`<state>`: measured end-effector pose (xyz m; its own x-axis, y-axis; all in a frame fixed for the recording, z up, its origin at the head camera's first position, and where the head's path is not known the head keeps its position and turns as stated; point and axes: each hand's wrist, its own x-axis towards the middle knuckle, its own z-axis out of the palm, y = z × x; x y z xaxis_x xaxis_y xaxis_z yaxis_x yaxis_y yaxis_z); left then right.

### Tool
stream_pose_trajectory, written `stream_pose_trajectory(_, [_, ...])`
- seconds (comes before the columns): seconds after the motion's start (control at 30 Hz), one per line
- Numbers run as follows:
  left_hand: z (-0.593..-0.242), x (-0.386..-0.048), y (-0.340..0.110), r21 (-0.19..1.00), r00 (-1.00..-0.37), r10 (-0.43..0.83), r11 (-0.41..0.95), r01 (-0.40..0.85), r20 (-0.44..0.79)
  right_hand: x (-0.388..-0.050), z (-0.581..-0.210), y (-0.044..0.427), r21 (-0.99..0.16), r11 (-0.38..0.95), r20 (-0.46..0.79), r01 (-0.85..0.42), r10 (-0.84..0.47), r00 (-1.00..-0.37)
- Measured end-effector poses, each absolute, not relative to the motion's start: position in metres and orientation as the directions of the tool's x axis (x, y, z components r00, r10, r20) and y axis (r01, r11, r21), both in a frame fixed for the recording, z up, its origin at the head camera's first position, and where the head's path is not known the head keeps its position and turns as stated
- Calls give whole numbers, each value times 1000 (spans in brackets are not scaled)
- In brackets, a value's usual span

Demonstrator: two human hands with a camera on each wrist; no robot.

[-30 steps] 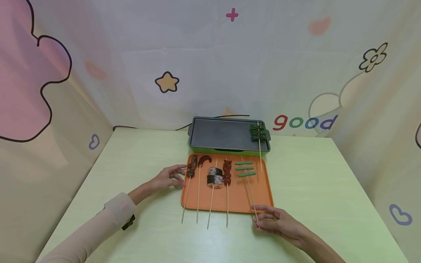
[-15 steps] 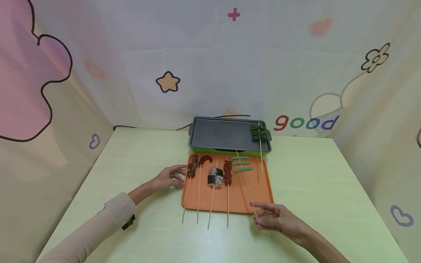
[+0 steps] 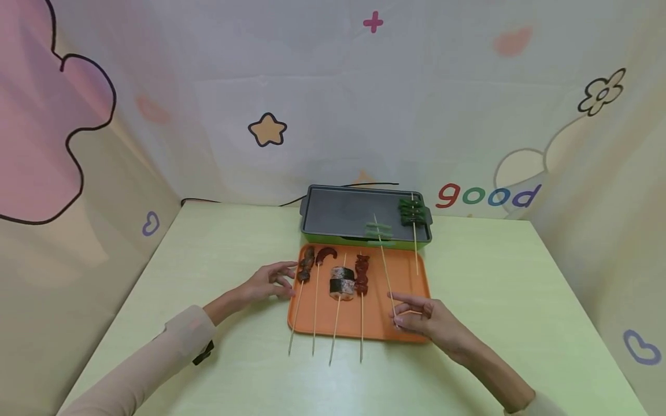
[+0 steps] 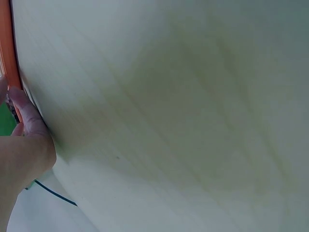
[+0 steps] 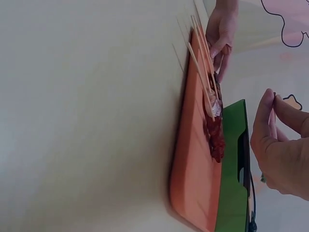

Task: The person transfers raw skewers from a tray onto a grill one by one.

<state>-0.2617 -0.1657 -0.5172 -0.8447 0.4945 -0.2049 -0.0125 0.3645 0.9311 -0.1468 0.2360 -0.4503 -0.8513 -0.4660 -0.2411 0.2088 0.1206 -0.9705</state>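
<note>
The right hand (image 3: 434, 323) pinches the lower end of a thin skewer bearing green bean pieces (image 3: 378, 229), raised over the front edge of the grill plate (image 3: 343, 211). In the right wrist view that hand (image 5: 282, 145) has thumb and finger together. At the left rim of the orange tray (image 3: 380, 329) rests the left hand (image 3: 265, 283), fingers loosely bent against it; the left wrist view shows this hand (image 4: 29, 140) at the tray's edge (image 4: 8, 43). On the tray lie a brown skewer (image 3: 306, 264), a curled dark red one (image 3: 326, 253), a black-and-white roll skewer (image 3: 341, 283) and a red meat skewer (image 3: 361, 274).
A dark green leafy skewer (image 3: 412, 212) lies on the right end of the grill plate, its stick jutting past the front edge. Behind the pale green table (image 3: 218, 237) hangs a printed curtain (image 3: 333, 127), with a black cable (image 3: 200, 201) along its foot.
The right hand has moved forward and slightly left, carrying the green bean skewer up from above the tray to the grill's front edge. The left hand stays at the tray rim.
</note>
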Motion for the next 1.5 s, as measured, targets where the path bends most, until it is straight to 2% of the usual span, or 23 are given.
stream_pose_trajectory(0.33, [-515,-259,-166,930,-848,489,367,-12,-203,-182,-437,221,-977,153,-197,150,-364,-910])
stream_pose_trajectory(0.8, [-514,-260,-166,928,-855,474,372,-22,-211,-230,-434,219,-962,184,-251,200,-323,-912])
stream_pose_trajectory(1.2, [-516,-260,-166,935,-852,487,354,-8,-192,-230,-435,209,-954,93,-300,285,-257,-919])
stream_pose_trajectory(1.5, [-518,-261,-165,936,-850,489,352,-11,-194,-225,-434,209,-950,121,-310,289,-223,-924])
